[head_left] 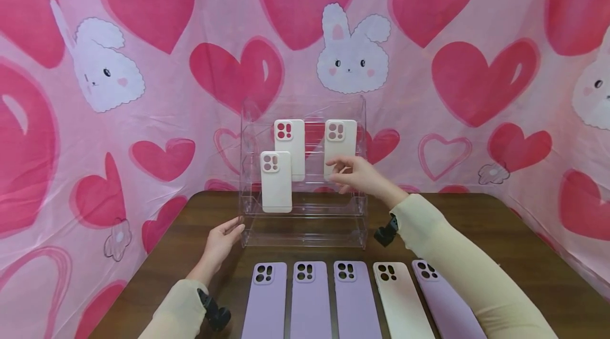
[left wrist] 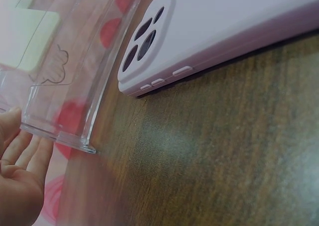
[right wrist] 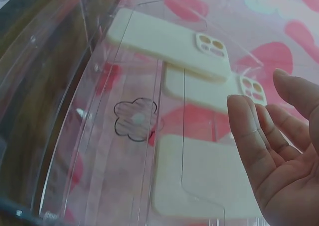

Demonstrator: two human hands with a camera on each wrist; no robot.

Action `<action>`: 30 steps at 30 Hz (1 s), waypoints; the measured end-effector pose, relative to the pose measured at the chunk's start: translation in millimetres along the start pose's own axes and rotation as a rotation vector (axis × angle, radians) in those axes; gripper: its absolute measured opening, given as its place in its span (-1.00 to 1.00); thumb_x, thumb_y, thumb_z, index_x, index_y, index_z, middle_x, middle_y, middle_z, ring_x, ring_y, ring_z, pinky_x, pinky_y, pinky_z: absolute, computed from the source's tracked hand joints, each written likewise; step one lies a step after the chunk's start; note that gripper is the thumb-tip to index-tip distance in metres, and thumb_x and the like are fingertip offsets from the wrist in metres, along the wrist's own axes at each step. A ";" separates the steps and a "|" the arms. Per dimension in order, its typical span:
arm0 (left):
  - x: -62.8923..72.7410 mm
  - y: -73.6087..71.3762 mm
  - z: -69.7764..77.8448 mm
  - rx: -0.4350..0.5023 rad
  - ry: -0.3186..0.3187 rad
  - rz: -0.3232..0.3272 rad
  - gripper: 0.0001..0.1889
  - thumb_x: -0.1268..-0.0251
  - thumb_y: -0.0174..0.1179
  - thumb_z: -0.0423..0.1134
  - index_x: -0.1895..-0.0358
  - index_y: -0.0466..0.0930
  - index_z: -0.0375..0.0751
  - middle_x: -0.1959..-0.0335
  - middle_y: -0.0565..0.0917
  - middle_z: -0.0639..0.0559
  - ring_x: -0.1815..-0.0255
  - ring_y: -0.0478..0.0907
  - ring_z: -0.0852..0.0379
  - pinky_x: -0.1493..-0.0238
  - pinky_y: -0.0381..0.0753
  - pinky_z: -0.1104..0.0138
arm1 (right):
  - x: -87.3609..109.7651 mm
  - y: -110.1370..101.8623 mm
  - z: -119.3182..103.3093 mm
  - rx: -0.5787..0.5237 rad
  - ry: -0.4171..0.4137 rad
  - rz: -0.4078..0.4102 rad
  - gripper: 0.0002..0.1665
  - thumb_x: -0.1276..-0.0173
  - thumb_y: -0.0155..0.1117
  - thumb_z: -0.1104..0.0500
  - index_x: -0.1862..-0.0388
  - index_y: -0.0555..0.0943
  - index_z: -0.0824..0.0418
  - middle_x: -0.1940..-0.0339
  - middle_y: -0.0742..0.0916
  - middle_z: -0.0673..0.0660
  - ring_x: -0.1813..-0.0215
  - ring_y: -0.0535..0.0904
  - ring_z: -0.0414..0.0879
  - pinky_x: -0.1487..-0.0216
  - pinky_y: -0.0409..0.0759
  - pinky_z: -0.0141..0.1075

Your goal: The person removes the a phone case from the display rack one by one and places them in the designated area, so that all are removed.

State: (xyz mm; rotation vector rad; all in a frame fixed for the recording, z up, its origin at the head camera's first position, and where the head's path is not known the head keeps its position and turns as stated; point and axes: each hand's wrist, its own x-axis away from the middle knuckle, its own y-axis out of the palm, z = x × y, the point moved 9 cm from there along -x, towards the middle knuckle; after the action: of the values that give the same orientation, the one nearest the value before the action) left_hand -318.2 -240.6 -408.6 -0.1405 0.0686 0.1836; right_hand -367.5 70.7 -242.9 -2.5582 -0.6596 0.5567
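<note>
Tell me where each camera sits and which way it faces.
Head: worn on the head, facing forward and down at the clear rack; left hand, right hand and sleeves show.
Left wrist: worn there, facing the rack's edge, a purple case and tabletop; only the left hand shows.
Right wrist: worn there, facing three white cases in the rack; only the right hand shows.
Head and right wrist share those white cases.

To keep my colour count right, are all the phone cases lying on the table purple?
No, one cream phone case lies among the purple phone cases.
</note>
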 end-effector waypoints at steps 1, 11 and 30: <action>-0.1 0.1 -0.1 0.003 -0.001 -0.001 -0.56 -0.33 0.06 -0.37 -0.22 0.30 -0.52 -0.20 0.38 -0.30 -0.19 0.35 -0.15 -0.10 0.41 0.18 | -2.5 2.1 -1.5 0.002 -0.002 0.000 -0.53 -0.23 0.28 0.28 -0.12 0.46 0.36 0.30 0.55 0.24 0.35 0.58 0.10 0.40 0.68 -0.15; 0.1 1.3 1.7 0.008 0.005 -0.005 -0.56 -0.33 0.05 -0.38 -0.22 0.30 -0.53 -0.20 0.37 -0.31 -0.19 0.35 -0.15 -0.08 0.43 0.24 | -23.4 23.7 -26.4 0.014 -0.050 0.019 -0.49 -0.21 0.31 0.25 -0.15 0.45 0.32 0.29 0.57 0.21 0.31 0.58 0.13 0.43 0.67 -0.18; -1.1 1.3 0.6 0.000 0.004 -0.005 -0.57 -0.33 0.05 -0.37 -0.22 0.31 -0.52 -0.20 0.37 -0.30 -0.19 0.34 -0.15 -0.09 0.43 0.22 | -64.3 41.8 -25.4 -0.060 -0.017 0.095 -0.37 -0.17 0.35 0.26 -0.22 0.39 0.27 0.06 0.54 0.30 0.18 0.51 0.06 0.25 0.64 0.02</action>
State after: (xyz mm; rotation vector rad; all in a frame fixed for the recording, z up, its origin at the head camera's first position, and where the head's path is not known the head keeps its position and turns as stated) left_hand -319.5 -239.4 -408.1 -0.1407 0.0722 0.1786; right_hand -392.4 -4.3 -225.7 -2.6550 -0.5711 0.5986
